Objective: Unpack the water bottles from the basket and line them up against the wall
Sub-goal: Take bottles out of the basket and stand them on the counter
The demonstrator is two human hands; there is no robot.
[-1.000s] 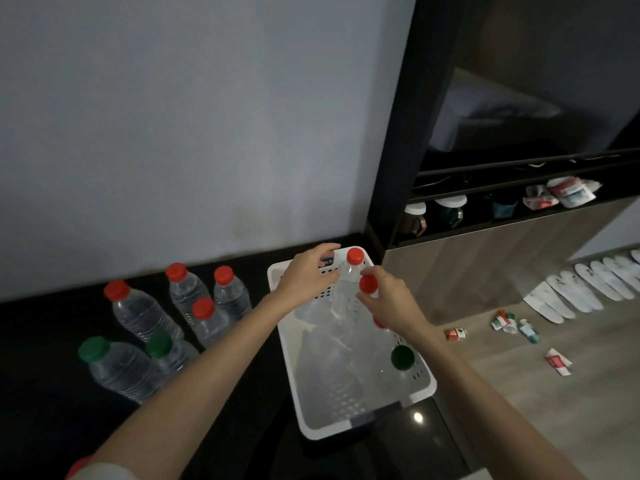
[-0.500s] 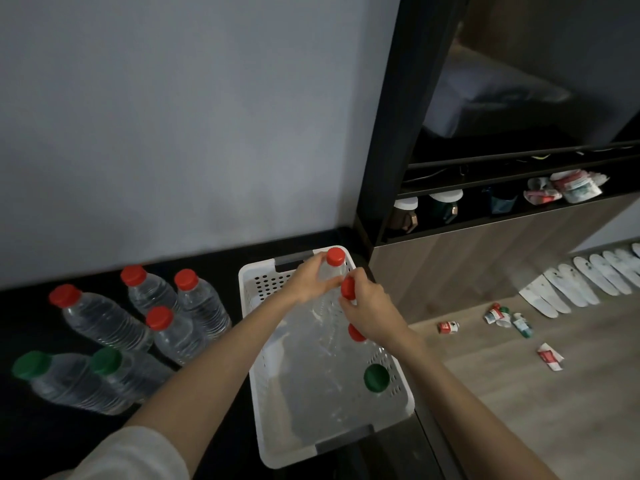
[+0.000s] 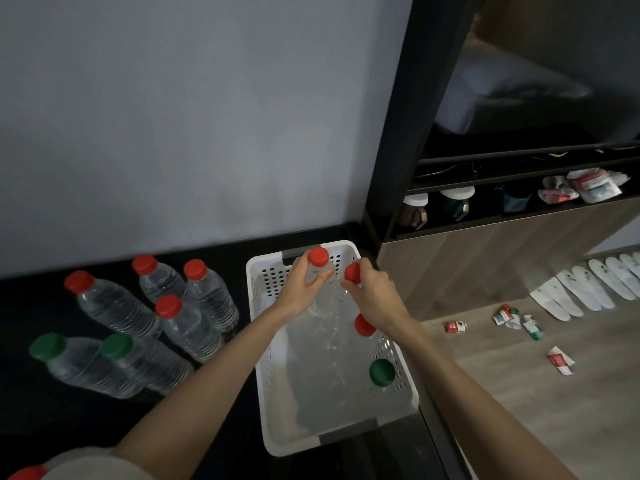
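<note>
Both hands at the far end of the basket [image 3: 259, 341]. My left hand [image 3: 304, 289] has fingers curled round the shoulder of the first red-capped bottle [image 3: 319, 257]. My right hand [image 3: 372, 296] is wrapped round the neck of the second red-capped bottle [image 3: 352, 273], just beside it. The third red-capped bottle [image 3: 363, 325] and the green-capped bottle [image 3: 381, 372] stand along the basket's right side. The six unpacked bottles [image 3: 187, 327] are left of the basket. They look full, so probably hefty. The thin ribbed plastic likely dents and slips, so grab the stiff neck under the cap.

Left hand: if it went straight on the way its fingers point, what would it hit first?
Likely the basket at its far rim, beyond the red-capped bottle it grips; depth unclear.
</note>
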